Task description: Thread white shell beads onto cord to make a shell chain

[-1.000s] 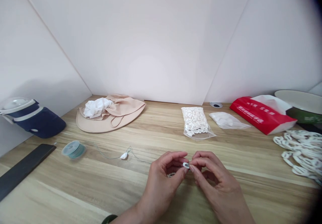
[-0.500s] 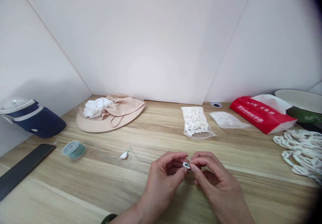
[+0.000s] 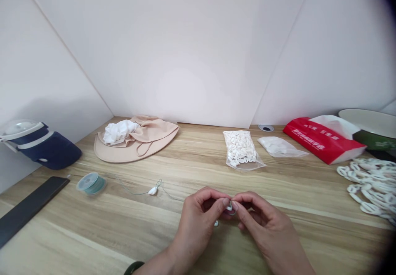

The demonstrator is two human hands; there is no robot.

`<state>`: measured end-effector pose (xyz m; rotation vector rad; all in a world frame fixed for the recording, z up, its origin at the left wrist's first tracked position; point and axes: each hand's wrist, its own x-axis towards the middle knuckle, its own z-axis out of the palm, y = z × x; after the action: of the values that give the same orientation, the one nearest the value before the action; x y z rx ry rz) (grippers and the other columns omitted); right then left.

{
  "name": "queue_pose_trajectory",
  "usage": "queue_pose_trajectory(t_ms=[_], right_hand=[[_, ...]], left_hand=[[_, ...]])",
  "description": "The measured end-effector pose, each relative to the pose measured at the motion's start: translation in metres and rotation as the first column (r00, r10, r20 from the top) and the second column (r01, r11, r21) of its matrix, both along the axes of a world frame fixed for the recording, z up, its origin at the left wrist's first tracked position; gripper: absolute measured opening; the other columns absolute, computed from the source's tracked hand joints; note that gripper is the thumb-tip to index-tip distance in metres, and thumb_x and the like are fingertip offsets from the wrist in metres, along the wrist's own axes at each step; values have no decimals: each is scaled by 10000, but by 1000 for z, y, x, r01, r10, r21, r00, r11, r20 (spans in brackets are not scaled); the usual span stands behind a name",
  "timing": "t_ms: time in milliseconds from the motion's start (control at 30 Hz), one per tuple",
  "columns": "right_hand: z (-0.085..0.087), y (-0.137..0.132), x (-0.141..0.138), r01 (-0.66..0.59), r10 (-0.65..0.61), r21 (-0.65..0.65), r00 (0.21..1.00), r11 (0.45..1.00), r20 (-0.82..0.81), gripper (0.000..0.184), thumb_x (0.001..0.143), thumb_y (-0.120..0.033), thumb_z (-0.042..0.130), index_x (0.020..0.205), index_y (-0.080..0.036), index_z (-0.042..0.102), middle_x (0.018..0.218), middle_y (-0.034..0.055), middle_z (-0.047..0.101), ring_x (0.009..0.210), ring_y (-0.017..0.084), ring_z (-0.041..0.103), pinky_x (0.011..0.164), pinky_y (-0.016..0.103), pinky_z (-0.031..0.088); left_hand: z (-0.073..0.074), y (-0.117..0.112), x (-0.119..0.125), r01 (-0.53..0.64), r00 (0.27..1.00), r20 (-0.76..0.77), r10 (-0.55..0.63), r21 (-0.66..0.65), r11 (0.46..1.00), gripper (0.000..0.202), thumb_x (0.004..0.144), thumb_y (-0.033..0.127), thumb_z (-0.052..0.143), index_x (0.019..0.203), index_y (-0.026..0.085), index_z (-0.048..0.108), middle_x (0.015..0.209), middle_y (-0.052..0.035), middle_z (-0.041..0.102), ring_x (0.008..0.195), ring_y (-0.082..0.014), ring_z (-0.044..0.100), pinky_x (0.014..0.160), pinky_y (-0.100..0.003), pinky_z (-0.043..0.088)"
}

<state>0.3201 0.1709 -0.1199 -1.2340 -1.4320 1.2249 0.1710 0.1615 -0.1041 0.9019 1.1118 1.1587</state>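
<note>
Head view, teal thread spool [image 3: 91, 184], bagged beads [image 3: 240, 148]

Your left hand [image 3: 196, 225] and right hand [image 3: 266, 227] pinch a small white ring [image 3: 229, 207] above the wood bench [image 3: 93, 229], near a thin green string [image 3: 134, 193] with a white bead [image 3: 152, 191] on it.

Tabletop [image 3: 77, 225]: smooth wood grain. Pinched link [image 3: 229, 206]: glossy white plastic. Hat [image 3: 130, 154]: matt beige cloth.
</note>
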Motion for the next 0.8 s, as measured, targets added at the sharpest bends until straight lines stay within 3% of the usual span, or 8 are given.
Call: queue_pose_trajectory(t_ms=[100,300,400,667,800], right_hand=[[3,0,-2,29,-30,-33,1000,999,-5,170,779,-384,653,824,-220,658,728,9,679,586,152,655,506,196,524],[6,-1,-2,44,-51,77,994,996,96,135,767,-363,648,748,-231,667,679,-6,669,589,143,642,544,185,513],[6,-1,-3,43,-49,68,994,997,93,136,777,-366,635,756,-234,663,698,-9,663,579,133,631,528,177,504],[10,2,-4,99,-102,42,993,994,61,155,754,-382,646,735,-229,651,667,-12,645,506,120,580,501,184,485],[11,2,-2,106,-108,38,992,994,62,162,750,-389,650,739,-227,648,659,-15,642,493,119,573,494,185,483]], left_hand=[[-1,0,0,0,1000,-20,0,6,1000,194,755,305,701,772,113,720,744,-64,699,672,-168,633,665,-274,521],[3,2,1,-7,1000,-30,8,36,999,174,766,289,690,746,117,718,715,-52,688,688,-161,624,677,-257,515],[4,3,1,-12,1000,23,11,12,1000,152,733,256,724,821,132,719,786,-56,703,750,-165,636,724,-256,514],[-3,2,1,27,986,166,-17,-57,998,363,638,183,802,979,139,688,960,-93,708,870,-179,650,805,-272,501],[-2,3,1,22,982,187,-4,-93,995,313,644,201,799,928,133,688,852,-79,732,789,-168,669,754,-257,503]])
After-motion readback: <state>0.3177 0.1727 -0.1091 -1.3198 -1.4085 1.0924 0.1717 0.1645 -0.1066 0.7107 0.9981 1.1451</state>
